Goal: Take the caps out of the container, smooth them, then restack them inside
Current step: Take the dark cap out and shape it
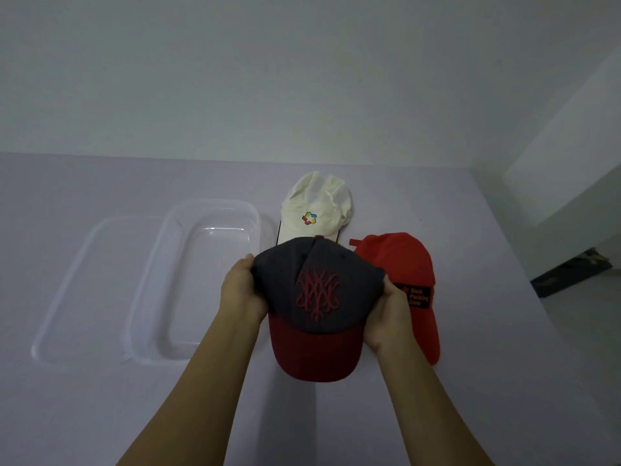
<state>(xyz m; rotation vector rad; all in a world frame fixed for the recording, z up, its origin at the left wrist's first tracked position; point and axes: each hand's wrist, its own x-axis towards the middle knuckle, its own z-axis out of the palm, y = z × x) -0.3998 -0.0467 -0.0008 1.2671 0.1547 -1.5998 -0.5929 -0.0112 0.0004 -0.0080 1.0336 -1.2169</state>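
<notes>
Pale walls meet a lilac table (100, 415). A grey cap with a maroon brim (317, 307) is gripped at its sides by the left hand (240, 290) and right hand (391, 314). Behind it lie a cream cap (316, 206) and, right, a red cap (408, 264). At left sits a clear container (198, 280), beside its lid (84, 290).

A dark grey cap (312, 290) with a dark red brim and red stitched sign is held up by its two sides, brim toward 6 o'clock. A cream cap (316, 210) with a small colourful badge is seen at 12 o'clock from it. A red cap (406, 264) with a black label lies at 3 o'clock. A clear, empty container (198, 280) sits at 9 o'clock.
</notes>
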